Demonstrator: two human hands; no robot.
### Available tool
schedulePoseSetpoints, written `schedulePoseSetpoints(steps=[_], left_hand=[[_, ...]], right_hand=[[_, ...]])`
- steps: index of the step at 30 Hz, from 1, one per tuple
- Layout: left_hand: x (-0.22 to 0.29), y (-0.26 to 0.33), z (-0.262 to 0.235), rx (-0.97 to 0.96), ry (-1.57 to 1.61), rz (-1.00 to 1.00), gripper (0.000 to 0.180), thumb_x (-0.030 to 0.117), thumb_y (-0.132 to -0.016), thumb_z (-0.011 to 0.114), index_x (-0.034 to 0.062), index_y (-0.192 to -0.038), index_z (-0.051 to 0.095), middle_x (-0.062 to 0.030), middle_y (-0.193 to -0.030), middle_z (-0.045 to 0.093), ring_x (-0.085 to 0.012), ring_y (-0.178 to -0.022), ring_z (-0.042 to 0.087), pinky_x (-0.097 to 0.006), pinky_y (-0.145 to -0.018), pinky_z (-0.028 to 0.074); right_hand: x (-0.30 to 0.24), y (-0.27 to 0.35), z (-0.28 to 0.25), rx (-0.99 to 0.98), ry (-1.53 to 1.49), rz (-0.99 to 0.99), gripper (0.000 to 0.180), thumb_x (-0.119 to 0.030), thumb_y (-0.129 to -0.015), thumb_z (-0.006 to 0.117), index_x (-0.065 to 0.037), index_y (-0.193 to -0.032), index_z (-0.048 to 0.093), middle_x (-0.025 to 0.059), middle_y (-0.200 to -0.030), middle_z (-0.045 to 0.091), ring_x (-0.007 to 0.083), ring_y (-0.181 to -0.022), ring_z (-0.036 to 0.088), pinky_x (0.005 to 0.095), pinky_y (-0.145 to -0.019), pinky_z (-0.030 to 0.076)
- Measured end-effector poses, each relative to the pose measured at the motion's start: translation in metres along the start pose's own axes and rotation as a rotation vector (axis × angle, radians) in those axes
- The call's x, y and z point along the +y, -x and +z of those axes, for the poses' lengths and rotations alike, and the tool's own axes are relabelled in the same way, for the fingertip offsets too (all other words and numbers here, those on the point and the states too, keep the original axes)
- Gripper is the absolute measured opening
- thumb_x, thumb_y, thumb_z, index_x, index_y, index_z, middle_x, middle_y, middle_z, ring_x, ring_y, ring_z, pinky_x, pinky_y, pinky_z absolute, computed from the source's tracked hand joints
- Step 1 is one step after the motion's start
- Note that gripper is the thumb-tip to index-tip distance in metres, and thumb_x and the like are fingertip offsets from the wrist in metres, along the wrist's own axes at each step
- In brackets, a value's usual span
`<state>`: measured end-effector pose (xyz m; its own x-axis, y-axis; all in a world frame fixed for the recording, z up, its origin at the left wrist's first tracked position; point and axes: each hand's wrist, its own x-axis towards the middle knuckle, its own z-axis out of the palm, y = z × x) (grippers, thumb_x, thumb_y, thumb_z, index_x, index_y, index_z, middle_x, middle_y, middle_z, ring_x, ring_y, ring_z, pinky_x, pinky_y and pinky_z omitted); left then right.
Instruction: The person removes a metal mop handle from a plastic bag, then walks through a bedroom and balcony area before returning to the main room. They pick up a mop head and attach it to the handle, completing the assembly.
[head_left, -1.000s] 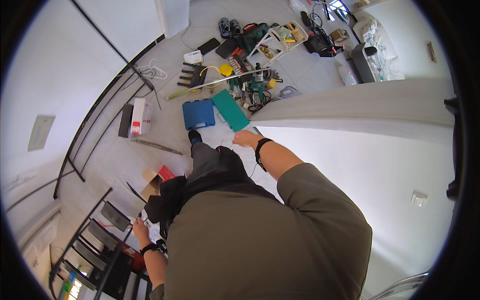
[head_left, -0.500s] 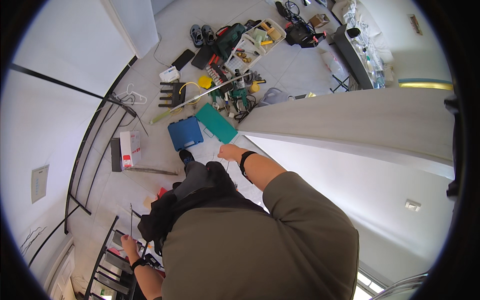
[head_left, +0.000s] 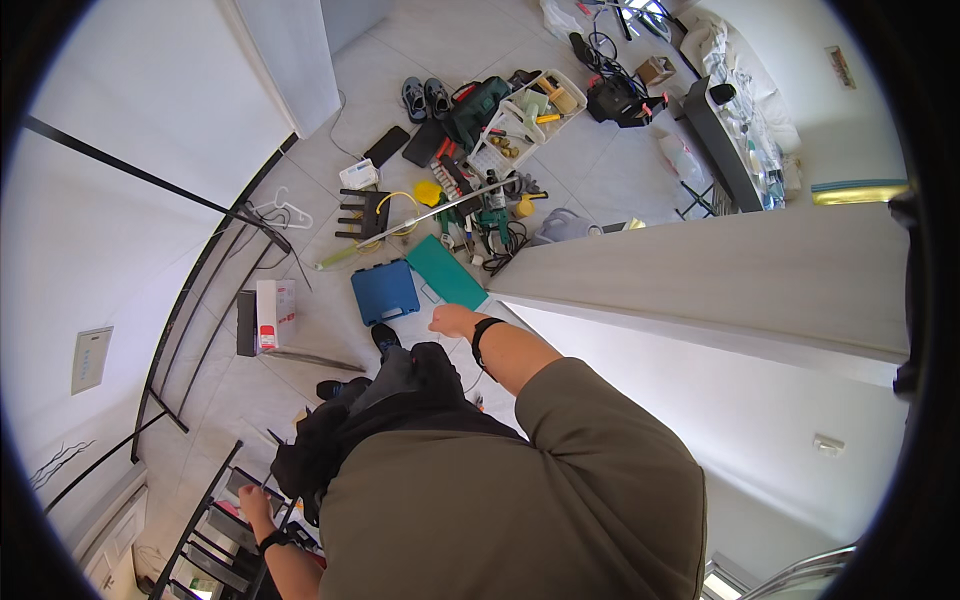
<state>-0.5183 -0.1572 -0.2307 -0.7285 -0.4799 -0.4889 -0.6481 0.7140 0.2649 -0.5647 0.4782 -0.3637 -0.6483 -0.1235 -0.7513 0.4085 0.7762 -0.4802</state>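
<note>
our right hand (head_left: 455, 321) loosely curled, holding nothing, by the door edge (head_left: 640, 300), left hand (head_left: 252, 500) gripping the black rack (head_left: 215, 520), blue case (head_left: 385, 291) and tools (head_left: 480, 215) cluttering the floor (head_left: 600, 170)

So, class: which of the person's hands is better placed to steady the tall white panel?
Probably the right hand: it reaches forward by the white panel. The left hand hangs low behind, near the black rack.

Matt blue plastic case (head_left: 385, 291), glossy floor tiles (head_left: 620, 170)
</note>
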Motion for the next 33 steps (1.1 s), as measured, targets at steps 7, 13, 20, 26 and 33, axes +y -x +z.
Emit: schedulePoseSetpoints(steps=[7,13,20,26,33], left_hand=[[-0.003,0.001,-0.006,0.031,0.001,0.006,0.018,0.012,-0.076,0.049,-0.0008,-0.086,0.057,-0.0144,-0.068,0.062,-0.0237,-0.057,0.061,-0.034,-0.057,0.048],[-0.011,-0.005,-0.008,0.028,0.040,0.016,0.017,0.012,-0.078,0.048,0.0002,-0.087,0.057,-0.0140,-0.072,0.062,-0.0233,-0.057,0.061,-0.035,-0.058,0.048],[-0.043,0.009,-0.012,0.204,-0.074,0.216,0.029,0.022,-0.082,0.045,-0.0032,-0.088,0.058,-0.0263,-0.091,0.061,-0.0411,-0.091,0.056,-0.044,-0.081,0.044],[-0.063,0.044,-0.012,0.565,0.173,-0.225,0.027,0.022,-0.081,0.045,0.0034,-0.087,0.064,-0.0214,-0.093,0.063,-0.0377,-0.091,0.058,-0.045,-0.078,0.046],[-0.127,0.049,-0.022,0.746,0.610,-0.580,0.031,0.028,-0.079,0.047,0.0036,-0.088,0.066,-0.0199,-0.088,0.065,-0.0363,-0.087,0.061,-0.043,-0.078,0.046]], right_hand=[[-0.016,-0.005,-0.010,0.028,0.005,-0.033,0.037,-0.034,-0.082,0.053,0.001,-0.087,0.065,0.0225,-0.085,0.063,0.0383,-0.083,0.059,0.0438,-0.074,0.046],[-0.019,-0.006,-0.017,-0.005,0.060,-0.006,0.039,-0.033,-0.083,0.055,0.004,-0.089,0.065,0.0243,-0.091,0.063,0.0397,-0.088,0.059,0.0453,-0.077,0.046],[0.011,-0.042,-0.005,-0.040,0.385,-0.267,0.033,-0.031,-0.084,0.052,-0.001,-0.085,0.067,0.0215,-0.086,0.065,0.0372,-0.077,0.062,0.0465,-0.065,0.049],[-0.042,-0.051,-0.025,-0.167,0.895,-0.697,0.012,-0.015,-0.076,0.058,-0.004,-0.076,0.062,0.0174,-0.077,0.062,0.0373,-0.071,0.061,0.0457,-0.064,0.050],[-0.184,-0.092,-0.015,-0.262,0.236,-0.169,0.029,-0.026,-0.081,0.059,0.002,-0.083,0.061,0.0094,-0.065,0.060,0.0182,-0.057,0.058,0.0316,-0.052,0.045]])
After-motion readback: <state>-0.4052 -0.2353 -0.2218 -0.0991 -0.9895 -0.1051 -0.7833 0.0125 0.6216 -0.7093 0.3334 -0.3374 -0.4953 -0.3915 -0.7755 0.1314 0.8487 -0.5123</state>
